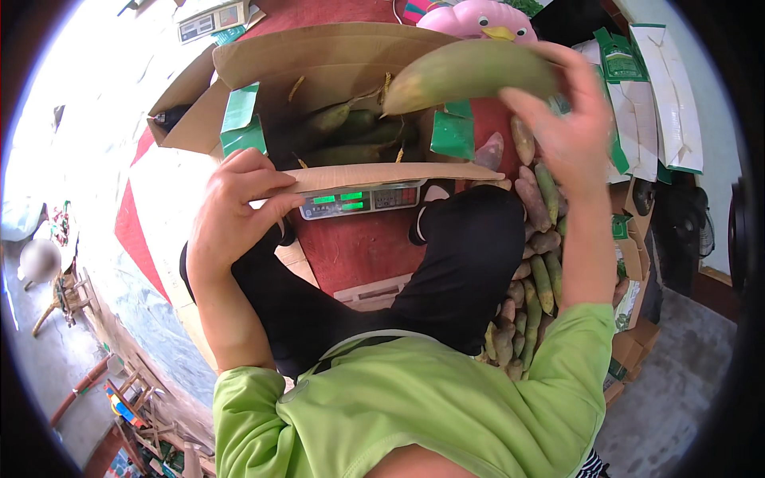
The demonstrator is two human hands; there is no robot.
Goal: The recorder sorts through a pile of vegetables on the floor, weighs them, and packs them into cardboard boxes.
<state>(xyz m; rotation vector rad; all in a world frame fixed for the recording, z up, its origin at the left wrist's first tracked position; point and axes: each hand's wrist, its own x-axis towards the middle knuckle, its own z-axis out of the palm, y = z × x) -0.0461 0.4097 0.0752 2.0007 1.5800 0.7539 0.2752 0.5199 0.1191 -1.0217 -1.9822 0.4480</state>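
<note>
Raised above the right side of an open cardboard box [319, 48], a long, thick green gourd [470, 76], slightly blurred, is gripped at its right end by my right hand [570, 111]. Its narrower tip points left over the box. My left hand [243, 191] pinches the left end of the box's near flap [382, 175] between thumb and fingers. Inside the box lie several long green gourds [343, 123], partly in shadow. Under the near flap shows a digital scale [362, 201] with lit green displays; its platform is hidden.
Beside my right leg lies a heap of green and brownish-pink long produce [542, 271]. A pink duck-faced object [478, 20] sits behind the box. Another scale [211, 20] stands at the far left. White-and-green cartons [637, 103] are at the right, with more cardboard boxes [633, 350] nearer me.
</note>
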